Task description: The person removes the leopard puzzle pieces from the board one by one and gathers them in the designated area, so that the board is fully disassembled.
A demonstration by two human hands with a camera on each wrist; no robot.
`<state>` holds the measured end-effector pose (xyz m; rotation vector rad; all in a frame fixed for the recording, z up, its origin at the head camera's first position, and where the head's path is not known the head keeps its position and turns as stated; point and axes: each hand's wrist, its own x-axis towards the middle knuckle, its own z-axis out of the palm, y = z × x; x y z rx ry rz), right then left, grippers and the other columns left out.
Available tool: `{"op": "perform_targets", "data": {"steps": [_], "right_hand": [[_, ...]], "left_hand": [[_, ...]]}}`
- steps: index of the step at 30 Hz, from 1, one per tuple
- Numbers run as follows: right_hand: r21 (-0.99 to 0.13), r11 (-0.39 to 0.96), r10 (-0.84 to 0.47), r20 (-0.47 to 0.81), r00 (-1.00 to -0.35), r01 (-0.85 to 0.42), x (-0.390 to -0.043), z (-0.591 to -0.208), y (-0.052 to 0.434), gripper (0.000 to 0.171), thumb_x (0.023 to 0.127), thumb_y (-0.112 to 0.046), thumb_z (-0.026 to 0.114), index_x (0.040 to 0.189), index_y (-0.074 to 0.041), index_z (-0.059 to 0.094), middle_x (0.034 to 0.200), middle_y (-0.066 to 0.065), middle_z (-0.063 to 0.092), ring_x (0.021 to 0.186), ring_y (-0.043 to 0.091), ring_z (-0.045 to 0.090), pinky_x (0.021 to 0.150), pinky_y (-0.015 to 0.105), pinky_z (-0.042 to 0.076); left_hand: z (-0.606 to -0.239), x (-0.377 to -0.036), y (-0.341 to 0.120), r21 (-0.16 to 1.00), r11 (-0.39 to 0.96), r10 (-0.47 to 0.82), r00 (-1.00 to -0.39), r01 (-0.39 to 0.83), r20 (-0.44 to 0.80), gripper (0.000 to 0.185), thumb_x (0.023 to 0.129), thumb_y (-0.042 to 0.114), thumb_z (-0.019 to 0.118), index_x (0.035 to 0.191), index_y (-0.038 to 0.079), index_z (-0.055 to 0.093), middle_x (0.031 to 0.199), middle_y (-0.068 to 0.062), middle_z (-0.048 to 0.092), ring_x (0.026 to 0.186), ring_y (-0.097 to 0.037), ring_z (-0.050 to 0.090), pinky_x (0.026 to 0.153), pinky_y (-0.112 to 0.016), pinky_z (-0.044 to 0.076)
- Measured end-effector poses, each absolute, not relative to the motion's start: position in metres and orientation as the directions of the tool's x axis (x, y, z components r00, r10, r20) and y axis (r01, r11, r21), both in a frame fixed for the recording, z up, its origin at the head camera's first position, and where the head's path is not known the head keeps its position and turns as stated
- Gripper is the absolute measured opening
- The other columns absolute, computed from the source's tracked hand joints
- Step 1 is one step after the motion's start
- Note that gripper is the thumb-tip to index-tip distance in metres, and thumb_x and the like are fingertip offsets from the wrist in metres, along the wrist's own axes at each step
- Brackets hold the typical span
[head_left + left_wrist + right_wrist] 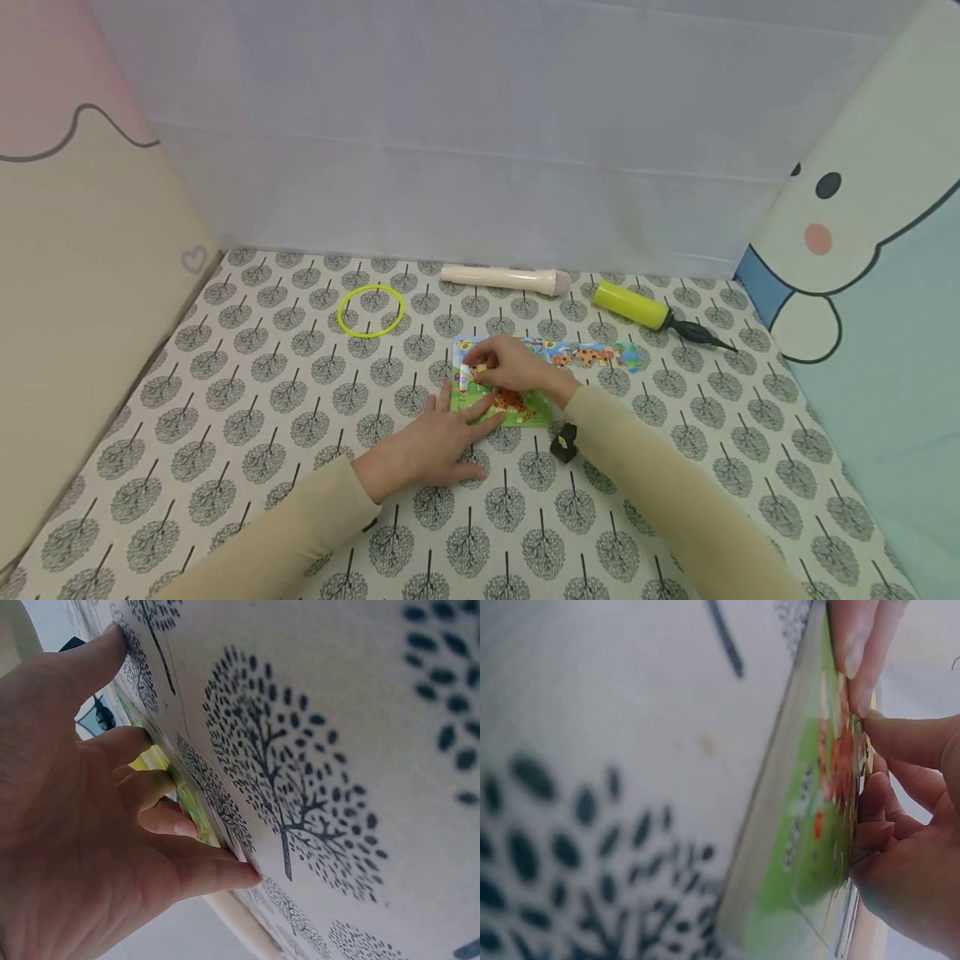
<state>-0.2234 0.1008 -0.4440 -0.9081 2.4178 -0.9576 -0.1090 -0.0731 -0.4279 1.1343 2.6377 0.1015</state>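
A green puzzle board point(517, 410) with an orange spotted animal lies flat on the tree-print cloth point(300, 417). My left hand point(450, 425) lies flat beside it, its straight fingertips point(180, 825) pressing the board's near left edge point(191, 802). My right hand point(487, 371) hovers over the board's upper left part, its curled fingers pinching a small puzzle piece point(474, 372) against the picture. In the right wrist view the board point(802, 825) shows edge-on, with my right fingers point(877, 802) on its face and left fingertips point(862, 637) at the top.
Loose puzzle pieces point(592, 357) lie in a row right of the board. A small black object point(565, 442) sits by my right sleeve. Farther back lie a yellow ring point(370, 311), a cream tube point(506, 279) and a yellow hand pump point(637, 307). Padded walls enclose the cloth.
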Motion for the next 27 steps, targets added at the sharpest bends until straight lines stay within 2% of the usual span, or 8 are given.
{"op": "perform_targets", "data": {"steps": [10, 18, 23, 27], "right_hand": [[-0.778, 0.5, -0.688, -0.09, -0.72, -0.381, -0.223, -0.444, 0.102, 0.024, 0.087, -0.007, 0.068, 0.111, -0.007, 0.066, 0.097, -0.001, 0.065, 0.076, 0.015, 0.057, 0.069, 0.029, 0.05], [-0.863, 0.43, -0.669, -0.107, -0.735, -0.266, -0.225, -0.443, 0.105, 0.02, 0.092, -0.005, 0.062, 0.111, -0.004, 0.067, 0.099, 0.001, 0.066, 0.086, 0.017, 0.061, 0.079, 0.032, 0.051], [-0.892, 0.38, -0.658, -0.076, -0.749, -0.243, -0.227, -0.438, 0.112, 0.023, 0.093, -0.01, 0.062, 0.114, -0.002, 0.066, 0.096, 0.005, 0.066, 0.082, 0.021, 0.062, 0.074, 0.035, 0.052], [-0.882, 0.389, -0.638, -0.049, -0.768, -0.267, -0.228, -0.431, 0.123, 0.023, 0.093, -0.014, 0.063, 0.114, -0.003, 0.067, 0.099, 0.005, 0.066, 0.085, 0.021, 0.062, 0.076, 0.037, 0.052]], "left_hand": [[-0.428, -0.108, -0.074, 0.163, 0.689, 0.724, -0.658, 0.706, -0.208, 0.08, 0.087, 0.062, 0.052, 0.151, 0.021, 0.03, 0.157, -0.007, 0.015, 0.123, -0.067, 0.017, 0.093, -0.071, 0.031], [-0.428, -0.108, -0.074, 0.162, 0.694, 0.719, -0.661, 0.702, -0.216, 0.08, 0.087, 0.063, 0.052, 0.152, 0.022, 0.029, 0.157, -0.007, 0.016, 0.124, -0.067, 0.016, 0.093, -0.071, 0.031], [-0.43, -0.108, -0.074, 0.176, 0.694, 0.72, -0.663, 0.698, -0.205, 0.079, 0.087, 0.062, 0.053, 0.151, 0.022, 0.029, 0.156, -0.008, 0.018, 0.123, -0.068, 0.016, 0.093, -0.071, 0.031], [-0.43, -0.108, -0.074, 0.183, 0.696, 0.717, -0.664, 0.694, -0.21, 0.079, 0.087, 0.062, 0.053, 0.152, 0.022, 0.028, 0.156, -0.009, 0.018, 0.124, -0.068, 0.015, 0.094, -0.07, 0.03]]}}
